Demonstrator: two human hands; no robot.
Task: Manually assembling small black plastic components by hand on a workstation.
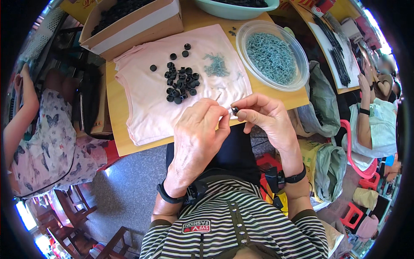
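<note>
Above the near edge of the table, my right hand (265,113) pinches a small black plastic part (235,111) between thumb and fingertips. My left hand (199,129) is closed in a pinch right beside that part; what its fingertips hold is too small to make out. Beyond both hands a pink cloth (146,95) covers much of the table. A heap of black plastic parts (181,83), some round like caps, lies on the cloth. To its right is a small pile of silvery screws (216,65).
A clear round tub (304,69) full of screws stands at the right table edge. At the back are a cardboard box (142,36) and a pale green basin (241,12), both holding black parts. Grey sacks (327,172) stand at right. Other people sit on both sides.
</note>
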